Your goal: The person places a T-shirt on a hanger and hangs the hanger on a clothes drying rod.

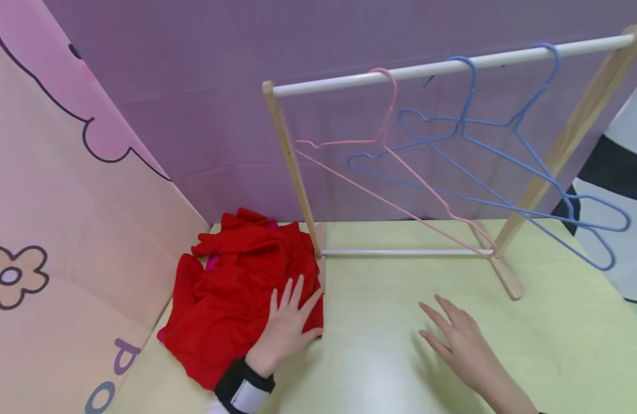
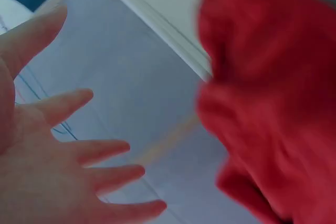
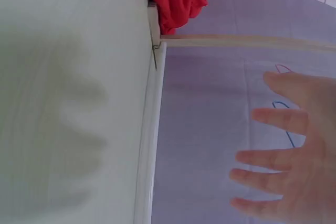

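We noted red cloth heaped at the table's back left corner. The left hand hung over its right side, fingers spread, gripping nothing; contact we couldn't tell. The right hand hovered empty, fingers parted. We logged a rack with hangers near the back edge.

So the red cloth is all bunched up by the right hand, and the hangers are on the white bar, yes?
Not quite: the red cloth is bunched up by the left hand, as the head view shows; the hangers are on the white bar.
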Available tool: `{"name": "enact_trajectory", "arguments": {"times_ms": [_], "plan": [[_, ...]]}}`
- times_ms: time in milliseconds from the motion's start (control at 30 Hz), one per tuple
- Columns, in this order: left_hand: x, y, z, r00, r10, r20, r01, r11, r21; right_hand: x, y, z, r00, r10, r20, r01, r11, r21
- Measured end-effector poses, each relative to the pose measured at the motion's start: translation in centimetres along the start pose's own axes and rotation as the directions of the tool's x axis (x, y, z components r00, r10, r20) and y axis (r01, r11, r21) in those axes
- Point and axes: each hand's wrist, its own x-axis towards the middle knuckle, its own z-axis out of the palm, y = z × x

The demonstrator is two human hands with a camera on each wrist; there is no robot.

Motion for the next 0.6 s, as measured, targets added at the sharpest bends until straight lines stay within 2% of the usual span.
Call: {"name": "enact_trajectory", "arguments": {"times_ms": [167,267,400,500,600], "plan": [[-2.4,-4.2,-1.6,0.997,-0.072,0.022,0.070,0.996,0.060,-0.6,0.8,-0.2,0.999,-0.045,-0.017,0.046,0.999,0.007],[-3.8,-6.5,-2.3,0.990,-0.132,0.053,0.128,0.989,0.080,-1.1,1.5,-0.3,0.997,-0.076,-0.007,0.075,0.997,-0.005],[-5.6,-8.8,-2.6,0.971,-0.195,0.140,0.191,0.981,0.046,-1.9,2.2,-0.6,0.996,-0.028,0.087,0.028,1.000,-0.004],[-6.6,-10.0,-2.3,0.958,-0.219,0.184,0.221,0.975,0.012,-2.3,2.7,-0.9,0.985,0.026,0.169,-0.030,0.999,0.018],[-7.1,-11.0,-1.6,0.967,-0.199,0.158,0.200,0.980,0.009,-2.5,3.0,-1.1,0.975,0.043,0.220,-0.054,0.997,0.046]]}}
